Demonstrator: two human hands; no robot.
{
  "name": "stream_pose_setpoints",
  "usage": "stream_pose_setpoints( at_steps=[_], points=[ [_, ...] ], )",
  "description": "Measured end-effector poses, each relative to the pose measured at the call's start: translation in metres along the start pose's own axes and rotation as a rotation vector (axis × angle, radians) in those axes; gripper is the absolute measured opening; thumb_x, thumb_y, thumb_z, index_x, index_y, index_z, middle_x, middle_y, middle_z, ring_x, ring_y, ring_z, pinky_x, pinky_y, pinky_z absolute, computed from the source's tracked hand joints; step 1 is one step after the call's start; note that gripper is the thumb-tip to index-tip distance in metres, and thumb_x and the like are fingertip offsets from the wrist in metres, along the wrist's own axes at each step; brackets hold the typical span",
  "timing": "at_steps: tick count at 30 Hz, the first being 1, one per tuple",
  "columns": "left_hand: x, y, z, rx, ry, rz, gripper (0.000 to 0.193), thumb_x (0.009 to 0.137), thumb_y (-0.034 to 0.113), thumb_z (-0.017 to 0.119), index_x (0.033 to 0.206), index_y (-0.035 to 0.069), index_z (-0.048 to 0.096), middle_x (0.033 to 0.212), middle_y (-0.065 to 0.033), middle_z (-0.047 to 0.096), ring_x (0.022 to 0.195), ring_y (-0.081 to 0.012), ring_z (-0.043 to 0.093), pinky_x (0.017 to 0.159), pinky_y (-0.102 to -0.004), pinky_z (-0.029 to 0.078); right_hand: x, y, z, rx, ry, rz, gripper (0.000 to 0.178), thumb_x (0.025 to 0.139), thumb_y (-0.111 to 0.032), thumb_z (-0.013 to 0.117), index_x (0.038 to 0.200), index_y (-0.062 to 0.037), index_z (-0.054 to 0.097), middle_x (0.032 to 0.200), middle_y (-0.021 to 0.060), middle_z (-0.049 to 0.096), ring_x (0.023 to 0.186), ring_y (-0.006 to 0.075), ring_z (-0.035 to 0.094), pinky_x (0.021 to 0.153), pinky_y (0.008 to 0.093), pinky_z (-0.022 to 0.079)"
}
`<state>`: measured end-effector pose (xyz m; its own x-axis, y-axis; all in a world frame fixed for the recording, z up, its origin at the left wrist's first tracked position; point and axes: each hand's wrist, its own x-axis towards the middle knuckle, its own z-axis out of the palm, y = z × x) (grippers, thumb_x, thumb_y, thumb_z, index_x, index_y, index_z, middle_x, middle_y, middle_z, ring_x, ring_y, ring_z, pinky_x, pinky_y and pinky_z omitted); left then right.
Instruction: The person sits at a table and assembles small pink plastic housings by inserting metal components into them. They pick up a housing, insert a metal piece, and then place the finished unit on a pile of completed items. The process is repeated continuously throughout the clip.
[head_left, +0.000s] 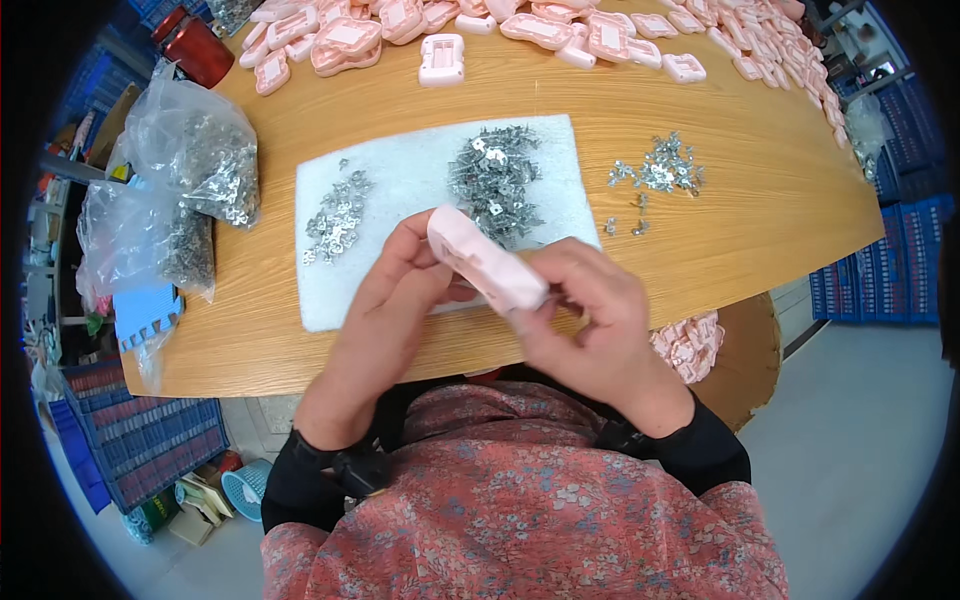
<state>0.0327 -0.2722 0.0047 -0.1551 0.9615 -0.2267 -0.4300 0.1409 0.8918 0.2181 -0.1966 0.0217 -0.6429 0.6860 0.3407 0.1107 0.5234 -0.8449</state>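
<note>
Pink casing (489, 260) looks light, stiff, prob slick plastic; I see L hand (393, 292) & R hand (598, 325) each grasping an end, best hold imo

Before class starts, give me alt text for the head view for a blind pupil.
A person's left grip and right grip hold a pink casing over a white mat bearing small metal parts; more casings lie along the far side of the wooden table.
</note>
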Motion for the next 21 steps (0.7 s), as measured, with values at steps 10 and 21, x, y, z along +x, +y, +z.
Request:
stream_pose_setpoints(
  at_steps=[10,21],
  points=[
    [-0.001,0.036,-0.020,0.243,-0.676,-0.436,0.052,0.106,0.034,0.047,0.149,0.005,0.038,0.108,-0.0050,0.062,0.097,-0.0135,0.059,0.086,-0.0276,0.049,-0.005,-0.001,-0.015,0.255,-0.149,0.268,0.022,0.084,-0.012,0.077,0.102,-0.0037,0.069,0.077,0.0055,0.061,0.066,0.0131,0.060,0.060,0.0261,0.048],
    [0.007,0.006,-0.018,-0.161,-0.235,-0.292,0.060,0.099,0.043,0.049,0.142,0.002,0.042,0.099,-0.0162,0.064,0.081,-0.0259,0.067,0.070,-0.0402,0.059,0.014,0.053,-0.015,-0.507,-0.048,0.090,0.012,0.082,-0.005,0.072,0.091,-0.0020,0.065,0.077,0.0084,0.060,0.062,0.0191,0.058,0.056,0.0304,0.046]
  ],
)
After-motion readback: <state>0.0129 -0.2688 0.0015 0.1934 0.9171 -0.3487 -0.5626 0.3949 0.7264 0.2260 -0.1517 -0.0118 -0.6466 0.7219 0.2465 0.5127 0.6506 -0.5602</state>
